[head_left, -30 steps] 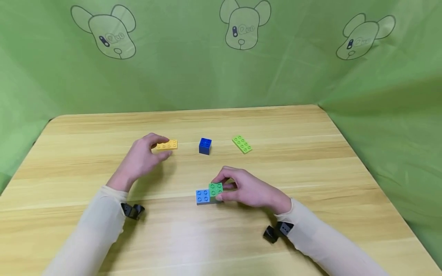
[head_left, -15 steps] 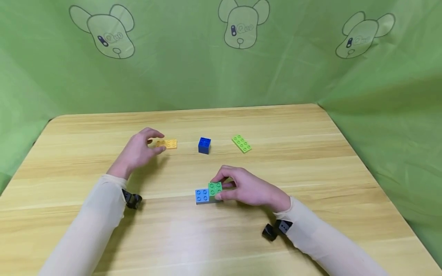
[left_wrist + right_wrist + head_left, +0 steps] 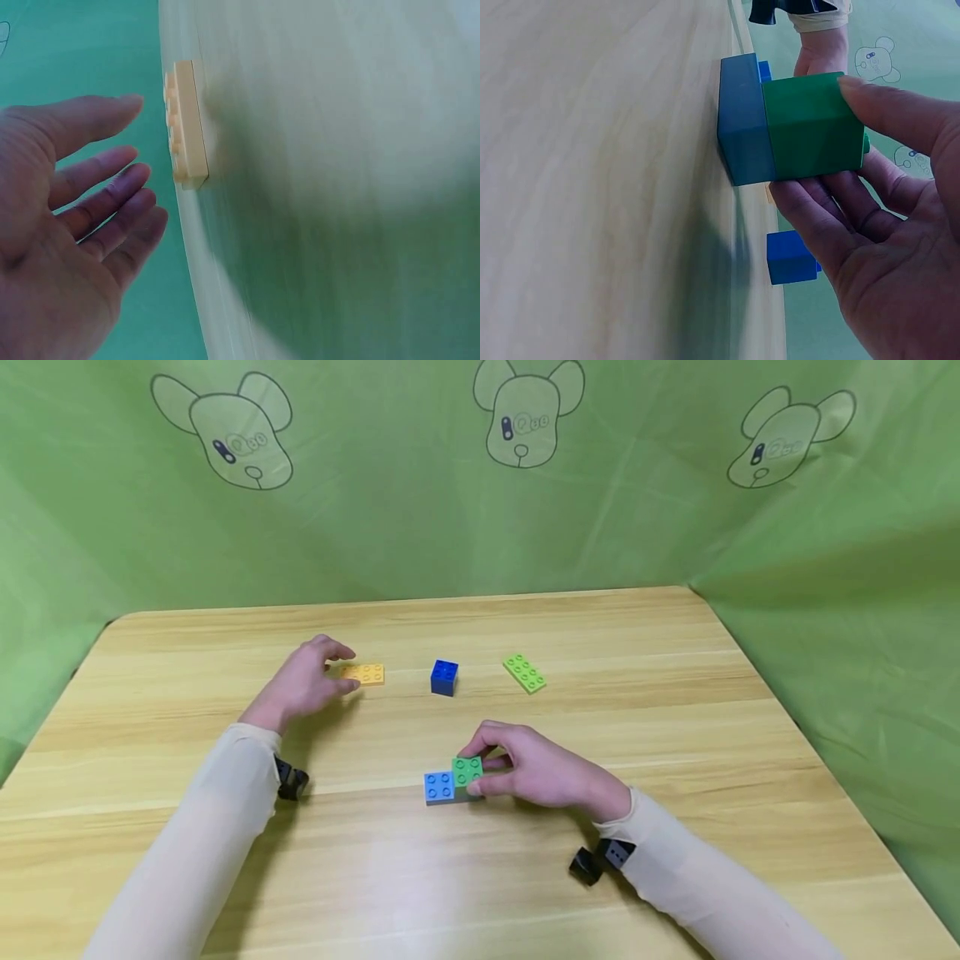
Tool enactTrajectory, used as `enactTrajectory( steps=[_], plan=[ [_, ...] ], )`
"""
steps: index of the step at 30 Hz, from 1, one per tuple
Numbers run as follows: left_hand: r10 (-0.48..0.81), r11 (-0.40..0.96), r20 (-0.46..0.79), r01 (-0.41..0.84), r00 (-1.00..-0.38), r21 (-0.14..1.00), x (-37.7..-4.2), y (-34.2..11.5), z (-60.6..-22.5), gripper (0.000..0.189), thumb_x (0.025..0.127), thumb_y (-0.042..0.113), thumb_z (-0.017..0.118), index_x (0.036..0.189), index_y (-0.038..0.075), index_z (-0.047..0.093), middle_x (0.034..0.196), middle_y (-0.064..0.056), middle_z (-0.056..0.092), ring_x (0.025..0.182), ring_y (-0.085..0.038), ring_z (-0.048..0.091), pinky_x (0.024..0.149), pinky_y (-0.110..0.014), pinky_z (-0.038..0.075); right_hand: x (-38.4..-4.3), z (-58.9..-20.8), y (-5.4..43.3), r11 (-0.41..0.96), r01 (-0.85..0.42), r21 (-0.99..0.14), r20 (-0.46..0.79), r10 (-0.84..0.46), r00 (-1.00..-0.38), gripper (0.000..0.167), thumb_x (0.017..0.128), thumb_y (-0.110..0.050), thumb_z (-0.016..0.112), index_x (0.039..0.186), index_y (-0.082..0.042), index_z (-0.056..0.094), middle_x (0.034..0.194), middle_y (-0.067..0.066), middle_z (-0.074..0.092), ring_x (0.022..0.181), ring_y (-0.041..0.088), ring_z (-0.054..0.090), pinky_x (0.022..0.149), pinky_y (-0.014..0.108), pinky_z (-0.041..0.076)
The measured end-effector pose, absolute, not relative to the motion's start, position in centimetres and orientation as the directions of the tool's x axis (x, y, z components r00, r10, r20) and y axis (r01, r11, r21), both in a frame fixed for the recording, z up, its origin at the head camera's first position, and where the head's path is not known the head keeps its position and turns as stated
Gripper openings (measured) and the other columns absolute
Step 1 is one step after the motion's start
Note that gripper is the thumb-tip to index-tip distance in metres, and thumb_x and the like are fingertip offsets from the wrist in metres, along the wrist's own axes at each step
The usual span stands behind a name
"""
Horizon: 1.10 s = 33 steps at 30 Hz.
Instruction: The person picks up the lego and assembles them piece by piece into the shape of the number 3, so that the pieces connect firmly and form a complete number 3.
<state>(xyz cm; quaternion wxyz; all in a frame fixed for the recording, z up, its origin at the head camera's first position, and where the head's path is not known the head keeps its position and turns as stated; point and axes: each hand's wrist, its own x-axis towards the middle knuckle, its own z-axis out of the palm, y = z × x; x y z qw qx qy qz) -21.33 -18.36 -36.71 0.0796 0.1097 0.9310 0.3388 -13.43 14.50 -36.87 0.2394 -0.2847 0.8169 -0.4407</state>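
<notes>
In the head view my left hand (image 3: 303, 681) hovers over the left end of a yellow building brick (image 3: 371, 674), partly covering it. The left wrist view has the thumb and fingers relaxed and apart from the yellow brick (image 3: 190, 124), with nothing in the hand. My right hand (image 3: 536, 768) pinches a green square brick (image 3: 467, 768) between thumb and fingers. That green brick sits on the right half of a longer light blue brick (image 3: 438, 787). In the right wrist view the green brick (image 3: 814, 126) stands flush against the blue one (image 3: 744, 124).
A dark blue square brick (image 3: 444, 678) stands at mid-table, between the yellow brick and a flat lime green brick (image 3: 525, 673) lying at an angle. The wooden table (image 3: 675, 710) ends at a green curtain (image 3: 420, 527) behind and at the sides.
My left hand has shifted slightly left and farther from me, off the middle of the yellow brick. The right hand and the bricks have stayed in place.
</notes>
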Motion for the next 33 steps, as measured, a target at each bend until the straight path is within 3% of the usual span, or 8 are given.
enactTrajectory(
  steps=[8,16,33],
  plan=[
    [0.286,0.775,-0.119,0.156,-0.951,0.612,-22.4,-18.6,-37.2,0.053,0.088,0.012,0.073,0.133,-0.007,0.051,0.131,-0.023,0.047,0.123,-0.042,0.044,0.107,-0.055,0.033,-13.4,-37.0,14.5,0.454,-0.262,-0.852,-0.138,-0.677,-0.723,0.029,0.089,-0.019,0.076,0.114,-0.009,0.063,0.108,-0.001,0.060,0.106,0.018,0.060,0.093,0.030,0.050],
    [0.285,0.797,-0.180,0.129,-0.941,0.590,-23.0,-18.9,-37.3,0.051,0.087,0.010,0.074,0.130,-0.008,0.054,0.124,-0.021,0.050,0.111,-0.037,0.050,0.102,-0.051,0.039,-13.5,-37.1,14.3,0.442,-0.262,-0.858,-0.135,-0.686,-0.715,0.029,0.089,-0.018,0.076,0.113,-0.009,0.063,0.108,0.000,0.060,0.107,0.018,0.061,0.093,0.030,0.051],
    [0.317,0.818,-0.146,0.192,-0.937,0.542,-23.6,-18.3,-37.7,0.039,0.086,0.003,0.073,0.120,-0.011,0.060,0.115,-0.021,0.052,0.103,-0.035,0.053,0.096,-0.047,0.044,-13.6,-37.1,14.5,0.432,-0.244,-0.868,-0.139,-0.684,-0.716,0.029,0.088,-0.017,0.076,0.111,-0.008,0.063,0.109,0.002,0.060,0.106,0.019,0.062,0.092,0.029,0.051]
  ],
)
